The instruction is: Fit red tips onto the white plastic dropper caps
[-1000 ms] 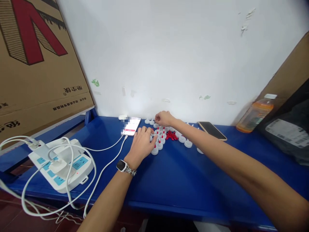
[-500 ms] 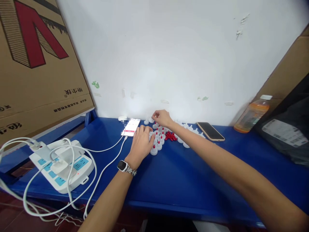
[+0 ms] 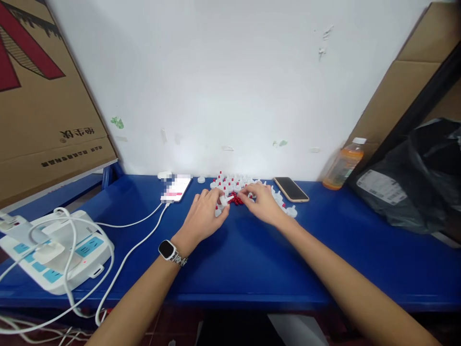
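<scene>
My left hand [image 3: 204, 216], with a watch on its wrist, rests on the blue table [image 3: 252, 259] and pinches a small white cap piece [image 3: 225, 201] between thumb and fingers. My right hand [image 3: 262, 203] lies just to the right of it, fingers curled over a heap of tiny red parts [image 3: 236, 198]; whether it grips one is hidden. Several white caps [image 3: 230, 182], some with red tips, stand in a cluster behind both hands. More white caps [image 3: 291, 210] lie to the right of my right hand.
A lit phone [image 3: 175, 188] on a white cable lies left of the caps, a dark phone [image 3: 290, 189] right of them. A white power strip [image 3: 54, 250] with plugs sits at the near left. An orange drink bottle [image 3: 342, 165], a black bag [image 3: 410, 187] and cardboard boxes [image 3: 43, 105] flank the table.
My right hand has drawn back from the far caps by the wall to the red parts, close to my left hand. The left hand now pinches a white cap. The view shifted right.
</scene>
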A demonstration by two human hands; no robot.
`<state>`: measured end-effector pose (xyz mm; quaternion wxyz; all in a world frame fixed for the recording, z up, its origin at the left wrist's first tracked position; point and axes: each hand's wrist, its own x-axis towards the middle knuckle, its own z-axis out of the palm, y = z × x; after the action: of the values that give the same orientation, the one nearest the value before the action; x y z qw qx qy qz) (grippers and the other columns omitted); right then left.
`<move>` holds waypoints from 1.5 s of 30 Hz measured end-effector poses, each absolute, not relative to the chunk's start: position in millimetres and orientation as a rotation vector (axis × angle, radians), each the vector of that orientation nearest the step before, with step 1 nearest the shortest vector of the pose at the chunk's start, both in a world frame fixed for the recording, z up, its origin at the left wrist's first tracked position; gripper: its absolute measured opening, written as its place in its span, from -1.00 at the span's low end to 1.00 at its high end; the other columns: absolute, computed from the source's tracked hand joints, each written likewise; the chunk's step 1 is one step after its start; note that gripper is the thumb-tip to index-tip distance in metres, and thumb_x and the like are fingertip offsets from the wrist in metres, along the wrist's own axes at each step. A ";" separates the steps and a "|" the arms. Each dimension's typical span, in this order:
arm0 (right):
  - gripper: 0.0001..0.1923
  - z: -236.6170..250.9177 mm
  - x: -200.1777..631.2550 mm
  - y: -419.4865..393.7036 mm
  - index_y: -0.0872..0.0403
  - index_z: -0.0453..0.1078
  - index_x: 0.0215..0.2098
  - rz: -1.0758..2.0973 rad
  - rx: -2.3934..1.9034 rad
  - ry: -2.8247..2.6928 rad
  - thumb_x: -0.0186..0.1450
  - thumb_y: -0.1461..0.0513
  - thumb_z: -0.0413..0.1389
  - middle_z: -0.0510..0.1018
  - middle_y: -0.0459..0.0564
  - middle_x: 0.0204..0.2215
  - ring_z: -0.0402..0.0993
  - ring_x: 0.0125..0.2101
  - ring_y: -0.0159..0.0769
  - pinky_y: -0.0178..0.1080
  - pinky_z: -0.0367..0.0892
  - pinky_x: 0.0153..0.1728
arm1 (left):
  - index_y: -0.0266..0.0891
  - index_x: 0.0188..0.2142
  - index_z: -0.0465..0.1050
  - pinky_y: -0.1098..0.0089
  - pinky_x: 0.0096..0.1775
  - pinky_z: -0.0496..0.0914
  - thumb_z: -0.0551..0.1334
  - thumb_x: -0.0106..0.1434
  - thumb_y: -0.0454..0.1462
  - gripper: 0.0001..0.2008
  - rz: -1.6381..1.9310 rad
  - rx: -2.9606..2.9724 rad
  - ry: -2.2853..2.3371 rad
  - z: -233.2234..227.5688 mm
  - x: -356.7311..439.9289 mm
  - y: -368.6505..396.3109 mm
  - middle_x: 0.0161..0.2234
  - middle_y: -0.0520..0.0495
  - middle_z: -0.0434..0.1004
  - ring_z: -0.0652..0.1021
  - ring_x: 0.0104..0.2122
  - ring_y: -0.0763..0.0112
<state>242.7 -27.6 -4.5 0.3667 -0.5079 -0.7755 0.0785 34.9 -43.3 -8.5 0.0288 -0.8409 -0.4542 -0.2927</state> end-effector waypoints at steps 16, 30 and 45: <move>-0.87 -12.6 233.5 -23.5 0.07 0.48 -0.32 -0.098 -1.337 -2.186 0.32 0.22 0.11 0.58 0.05 -0.30 0.37 -0.15 -0.10 -0.02 0.12 -0.07 | -0.17 0.07 0.27 0.12 -0.03 0.39 0.11 0.39 -0.16 -0.70 -0.981 -2.726 -1.388 -14.9 28.5 -36.3 -0.04 -0.17 0.44 0.44 -0.05 0.14; -0.58 -3.2 218.5 -37.3 0.08 0.48 -0.39 1.053 -0.921 -1.370 0.09 -0.09 0.31 0.56 -0.06 -0.51 0.45 -0.44 -0.35 -0.25 0.32 -0.31 | -0.22 0.15 0.21 0.12 0.06 0.37 -0.10 0.49 -0.11 -0.63 -1.062 -2.833 -1.298 -6.1 36.6 -48.1 -0.03 -0.19 0.41 0.42 -0.01 0.20; -0.70 0.2 218.2 -23.7 0.08 0.43 -0.39 1.094 -0.793 -1.387 0.17 0.02 0.28 0.54 -0.10 -0.51 0.41 -0.46 -0.38 -0.28 0.31 -0.33 | -0.17 0.29 0.08 0.17 0.13 0.31 -0.06 0.48 -0.08 -0.54 -1.227 -2.787 -1.356 -3.9 33.7 -44.2 0.09 -0.18 0.38 0.41 0.08 0.23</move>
<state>218.2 -23.7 0.2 0.5669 -0.3375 -0.5900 0.4655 33.7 -44.2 -3.9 -0.0960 -0.8323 -0.4048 -0.3664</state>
